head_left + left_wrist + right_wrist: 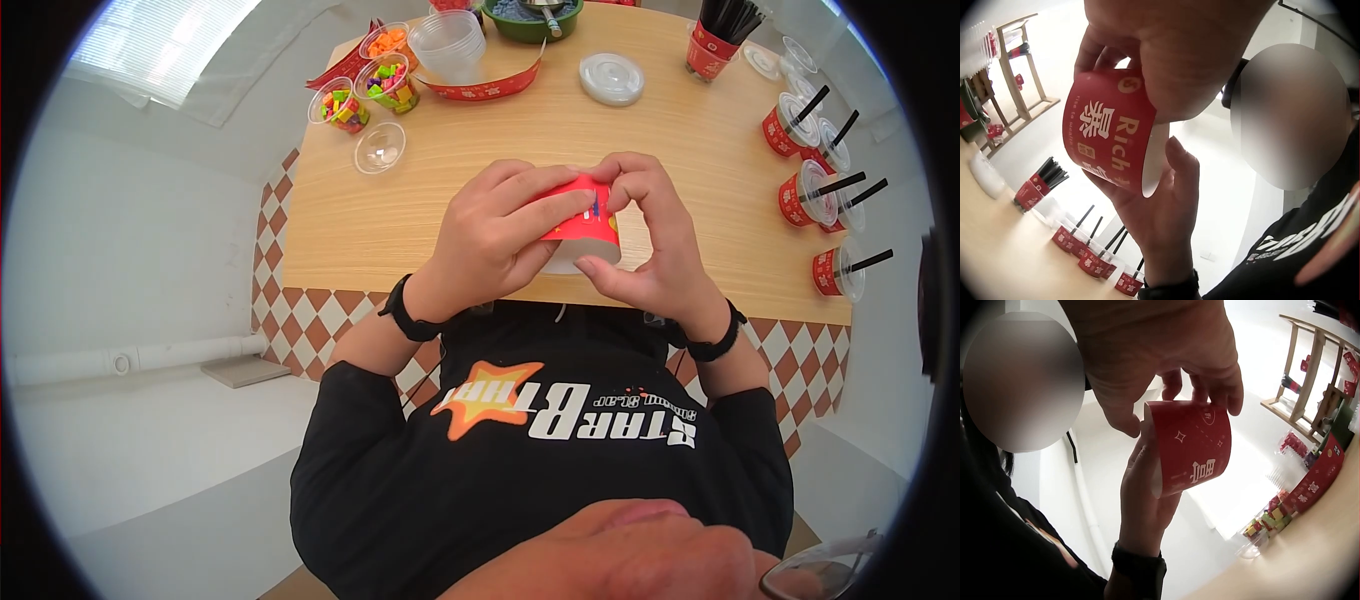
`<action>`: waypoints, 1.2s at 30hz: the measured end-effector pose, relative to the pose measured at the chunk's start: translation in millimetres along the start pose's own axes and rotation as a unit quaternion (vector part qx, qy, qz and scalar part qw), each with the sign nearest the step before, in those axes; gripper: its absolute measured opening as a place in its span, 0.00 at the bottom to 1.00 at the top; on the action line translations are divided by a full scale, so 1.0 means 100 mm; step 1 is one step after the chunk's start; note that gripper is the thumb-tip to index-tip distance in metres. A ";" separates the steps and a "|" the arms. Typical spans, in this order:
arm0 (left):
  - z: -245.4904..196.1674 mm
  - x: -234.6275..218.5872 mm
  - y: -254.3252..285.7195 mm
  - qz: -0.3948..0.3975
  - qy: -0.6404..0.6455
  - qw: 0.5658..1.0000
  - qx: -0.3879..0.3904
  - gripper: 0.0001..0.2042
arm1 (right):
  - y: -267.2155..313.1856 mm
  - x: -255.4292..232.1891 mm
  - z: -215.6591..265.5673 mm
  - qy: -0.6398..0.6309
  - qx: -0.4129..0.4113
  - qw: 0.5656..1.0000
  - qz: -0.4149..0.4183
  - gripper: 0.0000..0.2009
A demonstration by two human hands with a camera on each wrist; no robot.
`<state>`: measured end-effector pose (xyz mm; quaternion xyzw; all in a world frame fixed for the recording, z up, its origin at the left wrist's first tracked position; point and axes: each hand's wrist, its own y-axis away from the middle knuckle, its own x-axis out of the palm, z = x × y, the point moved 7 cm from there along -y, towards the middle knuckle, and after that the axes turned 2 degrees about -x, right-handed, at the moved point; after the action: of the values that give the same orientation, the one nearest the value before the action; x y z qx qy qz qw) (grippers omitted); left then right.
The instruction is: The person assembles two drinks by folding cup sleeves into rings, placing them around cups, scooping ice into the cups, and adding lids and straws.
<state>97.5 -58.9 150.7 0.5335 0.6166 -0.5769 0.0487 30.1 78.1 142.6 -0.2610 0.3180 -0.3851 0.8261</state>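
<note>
Over the table's near edge, a red printed paper sleeve (590,228) with a white inside is held between both hands. The left hand (502,228) has its fingers curved over the sleeve's outer face. At the opposite side, the right hand (655,235) grips with bent fingers along the far edge, thumb at the near edge. In the left wrist view the sleeve (1107,134) is bent into a curve with lettering outward. The right wrist view shows the sleeve (1192,447) below the right hand's fingertips. Whether a cup is inside cannot be told.
Red-sleeved cups with black straws (805,195) line the right side. Stacked clear cups (448,45), a red paper tray (485,88) and cups of colourful pieces (390,85) stand at back left. Clear lids (611,78) and a straw holder (708,55) are behind the hands.
</note>
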 end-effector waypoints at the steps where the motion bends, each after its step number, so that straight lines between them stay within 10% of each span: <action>1: 0.00 0.02 0.01 0.000 0.000 1.000 0.000 0.21 | 0.01 0.02 -0.02 0.000 0.000 1.000 0.000 0.20; 21: -0.13 0.03 -0.01 -0.029 -0.022 0.998 -0.048 0.18 | 0.13 -0.04 0.09 0.193 -0.147 0.964 -0.106 0.14; 36: 0.04 0.11 -0.01 0.025 -0.020 0.991 -0.127 0.13 | 0.11 0.05 -0.09 0.195 -0.058 0.977 -0.058 0.12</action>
<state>90.1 -54.8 142.4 0.5262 0.6705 -0.5030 0.1433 31.1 78.4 127.4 -0.2468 0.4787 -0.4569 0.7079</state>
